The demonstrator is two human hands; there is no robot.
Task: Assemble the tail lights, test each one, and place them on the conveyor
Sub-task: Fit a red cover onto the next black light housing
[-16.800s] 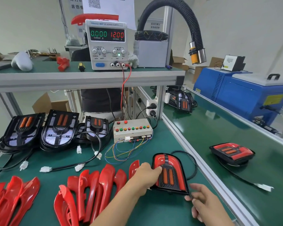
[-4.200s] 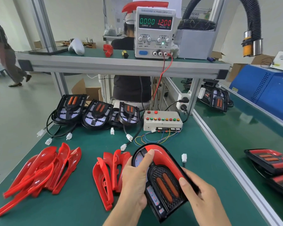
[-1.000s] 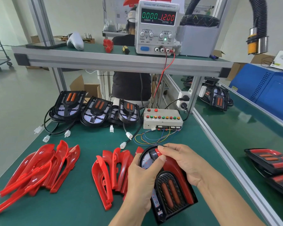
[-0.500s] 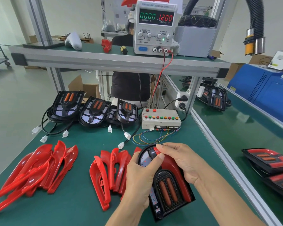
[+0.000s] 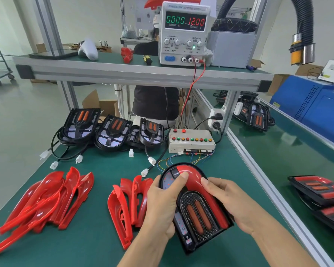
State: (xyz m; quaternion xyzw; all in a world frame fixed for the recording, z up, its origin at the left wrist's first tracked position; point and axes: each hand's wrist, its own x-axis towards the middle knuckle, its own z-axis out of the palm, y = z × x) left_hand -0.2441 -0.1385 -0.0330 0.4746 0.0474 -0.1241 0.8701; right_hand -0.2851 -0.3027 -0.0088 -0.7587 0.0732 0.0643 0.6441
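Observation:
A black tail light (image 5: 198,211) with two orange bars and a red lens on its right half rests tilted on the green bench. My left hand (image 5: 162,201) grips its left edge, thumb on the uncovered top-left corner. My right hand (image 5: 231,201) holds its right side, fingers over the red lens. Loose red lenses (image 5: 129,203) lie just left, more red lenses (image 5: 44,201) further left. Three bare black housings (image 5: 114,130) with white plugs sit at the back. The test box (image 5: 191,141) with coloured buttons stands behind. Finished lights (image 5: 320,195) lie on the conveyor (image 5: 289,151).
A power supply (image 5: 184,33) reading 0.000 and 12.00 sits on the upper shelf, red and black leads dropping down. A black extraction hose (image 5: 303,31) hangs at the right above a blue machine (image 5: 312,105). A person in black sits behind the bench. An aluminium rail (image 5: 258,176) separates bench and conveyor.
My right hand has slid from the top of the red lens down along its right side. The left hand keeps its grip, and the light stays in place.

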